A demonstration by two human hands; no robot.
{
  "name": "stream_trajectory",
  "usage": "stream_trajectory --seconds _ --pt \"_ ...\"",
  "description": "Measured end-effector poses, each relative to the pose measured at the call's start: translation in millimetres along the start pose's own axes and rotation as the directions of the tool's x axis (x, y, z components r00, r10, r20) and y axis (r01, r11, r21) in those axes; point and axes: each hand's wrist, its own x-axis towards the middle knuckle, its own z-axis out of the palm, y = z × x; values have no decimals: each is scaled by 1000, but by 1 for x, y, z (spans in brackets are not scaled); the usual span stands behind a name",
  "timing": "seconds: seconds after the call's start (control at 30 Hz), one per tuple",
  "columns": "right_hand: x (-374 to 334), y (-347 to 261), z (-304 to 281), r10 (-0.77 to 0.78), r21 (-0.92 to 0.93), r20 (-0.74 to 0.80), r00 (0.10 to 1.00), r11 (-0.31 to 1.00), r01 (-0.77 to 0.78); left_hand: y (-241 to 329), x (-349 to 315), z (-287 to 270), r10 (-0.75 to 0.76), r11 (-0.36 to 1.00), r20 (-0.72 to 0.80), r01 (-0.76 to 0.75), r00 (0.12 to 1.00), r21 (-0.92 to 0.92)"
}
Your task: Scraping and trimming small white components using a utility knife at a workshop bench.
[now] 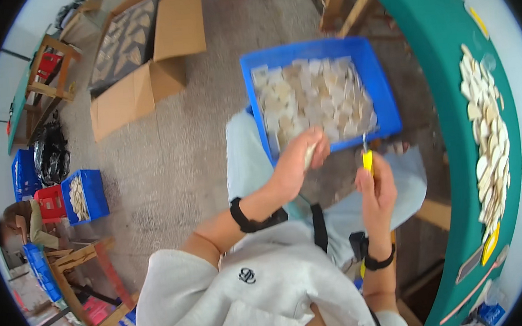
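Note:
My left hand is closed round a small pale flat piece, mostly hidden by the fingers. To its right, my right hand grips a yellow-handled utility knife, its thin metal tip pointing away from me. Both hands are raised over my lap, a short way apart. Just beyond them, a blue plastic bin holds a layer of many pale, flat, irregular pieces.
At right, a green-topped table carries a long heap of white pieces and another yellow cutter. An open cardboard box stands far left on the floor. Blue bin and people sit at the left edge.

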Motion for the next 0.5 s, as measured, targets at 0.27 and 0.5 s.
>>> stream_trajectory --seconds 0.27,0.5 --pt "-1 -34 -4 -283 -443 204 937 827 347 12 -19 8 170 910 139 -210 975 358" --pt "-2 -33 -2 -408 -566 266 873 667 484 13 -24 7 317 719 232 -392 920 573"
